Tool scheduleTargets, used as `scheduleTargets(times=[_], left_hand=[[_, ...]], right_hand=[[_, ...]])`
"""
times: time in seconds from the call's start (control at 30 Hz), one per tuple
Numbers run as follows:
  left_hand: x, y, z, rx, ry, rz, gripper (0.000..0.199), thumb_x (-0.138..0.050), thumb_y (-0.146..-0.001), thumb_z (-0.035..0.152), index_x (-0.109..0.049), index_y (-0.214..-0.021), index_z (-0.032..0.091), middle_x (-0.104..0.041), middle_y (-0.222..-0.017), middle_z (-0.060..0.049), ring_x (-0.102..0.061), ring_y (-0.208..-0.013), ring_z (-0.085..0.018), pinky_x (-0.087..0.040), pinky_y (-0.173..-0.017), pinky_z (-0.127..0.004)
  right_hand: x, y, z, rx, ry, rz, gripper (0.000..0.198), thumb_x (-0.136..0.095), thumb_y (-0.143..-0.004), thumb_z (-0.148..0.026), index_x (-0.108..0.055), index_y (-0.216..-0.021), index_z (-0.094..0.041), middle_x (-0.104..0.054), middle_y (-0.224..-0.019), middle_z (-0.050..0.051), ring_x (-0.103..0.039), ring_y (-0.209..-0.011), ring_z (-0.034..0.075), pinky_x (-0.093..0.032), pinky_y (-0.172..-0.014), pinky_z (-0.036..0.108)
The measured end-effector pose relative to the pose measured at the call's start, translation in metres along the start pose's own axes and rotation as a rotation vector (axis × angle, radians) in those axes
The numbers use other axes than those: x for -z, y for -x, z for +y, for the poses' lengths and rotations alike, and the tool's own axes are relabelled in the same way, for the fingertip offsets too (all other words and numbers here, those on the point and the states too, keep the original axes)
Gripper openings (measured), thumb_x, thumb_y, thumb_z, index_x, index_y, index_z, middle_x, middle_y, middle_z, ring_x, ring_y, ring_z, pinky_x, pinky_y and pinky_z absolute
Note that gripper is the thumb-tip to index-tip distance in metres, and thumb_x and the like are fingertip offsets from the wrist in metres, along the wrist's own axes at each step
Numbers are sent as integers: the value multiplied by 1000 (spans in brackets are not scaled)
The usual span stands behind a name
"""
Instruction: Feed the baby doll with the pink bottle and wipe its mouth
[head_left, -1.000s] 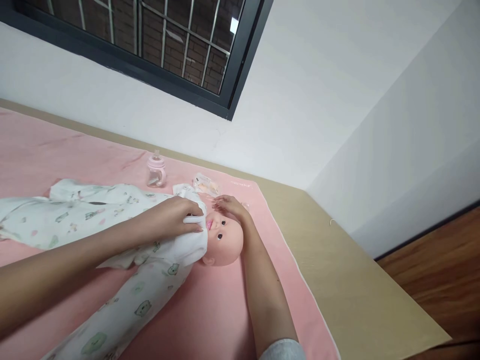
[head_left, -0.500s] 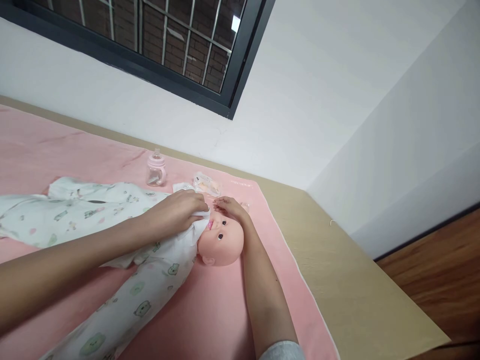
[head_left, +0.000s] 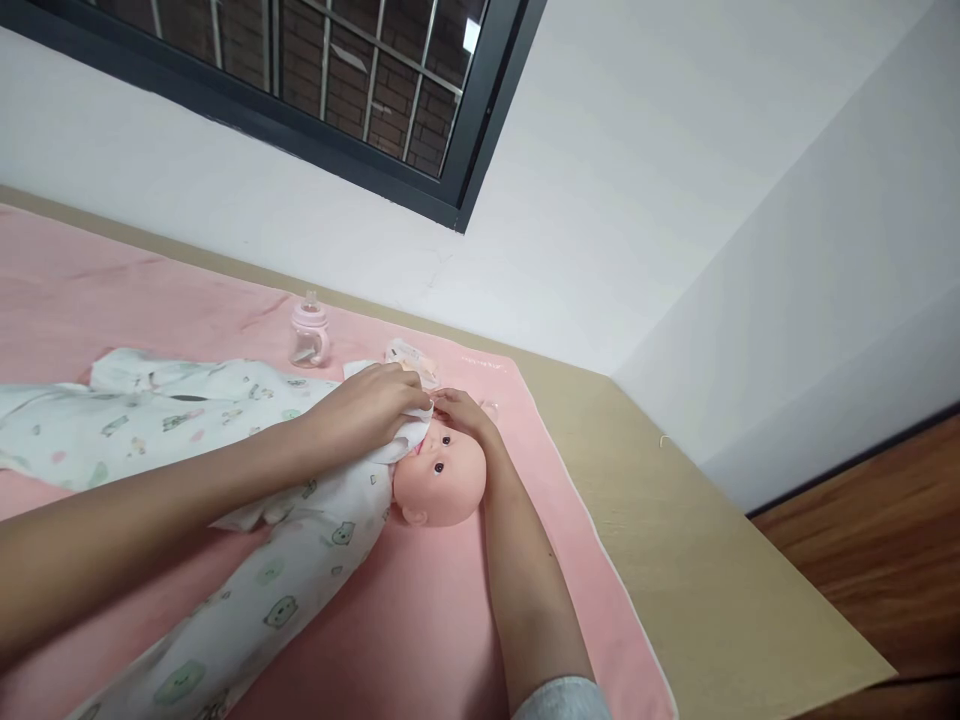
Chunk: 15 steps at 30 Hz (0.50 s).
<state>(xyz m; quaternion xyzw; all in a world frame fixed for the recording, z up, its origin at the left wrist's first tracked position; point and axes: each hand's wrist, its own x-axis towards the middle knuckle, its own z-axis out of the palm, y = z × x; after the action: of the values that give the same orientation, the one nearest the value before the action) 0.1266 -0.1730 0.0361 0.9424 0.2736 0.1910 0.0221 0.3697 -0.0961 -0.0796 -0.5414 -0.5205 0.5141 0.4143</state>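
Note:
A baby doll (head_left: 444,480) lies on its back on a pink blanket (head_left: 420,620), dressed in a white printed sleepsuit (head_left: 300,560). My left hand (head_left: 375,405) pinches a white cloth (head_left: 411,432) at the doll's chin and mouth. My right hand (head_left: 461,412) rests with flat fingers on the far side of the doll's face, fingertips touching the cloth. The doll's neck is hidden under the cloth and my left hand.
A second white printed garment (head_left: 135,415) is spread out at the left. A small pink baby bottle (head_left: 308,335) stands behind it, beside a clear wrapped packet (head_left: 411,358). The tan tabletop (head_left: 697,560) ends at the right, with wood floor (head_left: 885,560) beyond it.
My left hand has slid with the white cloth from the doll's chest up toward its mouth and chin. My right hand has stayed at the doll's face, meeting the cloth.

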Motion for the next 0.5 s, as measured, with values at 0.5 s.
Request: scheduleTargets(times=[0.5], left_hand=[[13, 5, 7, 71, 298, -174, 13, -48, -77, 22, -57, -71, 16, -68, -89, -5, -60, -84, -21, -39, -72, -28]], right_hand=[[-1, 2, -2, -2, 15, 21, 6, -68, -76, -18, -67, -82, -17, -68, -73, 0, -62, -70, 10, -51, -71, 22]])
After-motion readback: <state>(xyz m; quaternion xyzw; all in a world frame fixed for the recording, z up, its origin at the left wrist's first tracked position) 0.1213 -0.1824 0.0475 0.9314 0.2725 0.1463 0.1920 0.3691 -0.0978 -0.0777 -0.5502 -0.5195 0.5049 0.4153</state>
